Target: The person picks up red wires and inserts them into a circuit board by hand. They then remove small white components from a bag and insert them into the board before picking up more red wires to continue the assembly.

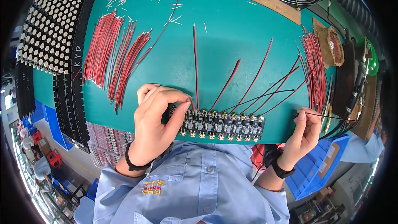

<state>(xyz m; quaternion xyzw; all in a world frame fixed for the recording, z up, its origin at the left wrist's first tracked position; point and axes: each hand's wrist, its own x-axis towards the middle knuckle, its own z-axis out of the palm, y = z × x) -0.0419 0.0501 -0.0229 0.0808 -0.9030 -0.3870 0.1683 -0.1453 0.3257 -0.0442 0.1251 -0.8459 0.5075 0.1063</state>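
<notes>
I see my left hand [159,118] pinched on a red-black wire [195,64] at the circuit board strip [222,125] on the green mat's [232,37] near edge, while my right hand [304,130] grips a thin tool [327,117] beside the strip.

A light blue button-up work shirt with long sleeves covers both arms; a black wristband circles each wrist, bare hands beyond.

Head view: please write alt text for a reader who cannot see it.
Left hand pinches a red-black wire at the end of a strip of small circuit boards on a green mat; right hand holds a thin tool. Wire bundles lie nearby.
</notes>
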